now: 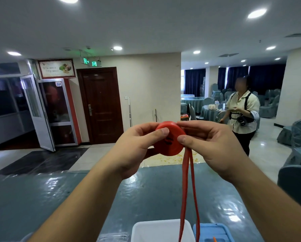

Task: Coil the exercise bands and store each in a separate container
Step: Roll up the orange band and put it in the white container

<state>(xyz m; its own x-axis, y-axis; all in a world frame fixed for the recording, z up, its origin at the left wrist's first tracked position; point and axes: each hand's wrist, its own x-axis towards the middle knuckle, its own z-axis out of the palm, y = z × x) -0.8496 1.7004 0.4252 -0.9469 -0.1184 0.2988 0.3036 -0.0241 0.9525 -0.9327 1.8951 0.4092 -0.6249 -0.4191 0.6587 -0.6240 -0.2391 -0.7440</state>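
Both your hands are wrapped round the red exercise band [169,138], which is wound into a thick disc held up at chest height. Your left hand [134,147] cups the coil from the side with its thumb pressed on the front face, and your right hand [210,145] pinches it from the other side, thumb against the rim. Two loose strands hang straight down from the coil, right over the containers at the bottom edge of the view.

Below you is a table [59,198] under a blue cloth and a shiny clear plastic sheet. On its near edge sit a white container [162,231] and, just beside it, a blue container [214,232].

Room-wise it's a banquet hall: dark wooden door [101,105] ahead, glass door [40,112] swung open to the left, covered chairs [299,133] off to the right, and another person [242,112] standing well apart beyond the table.
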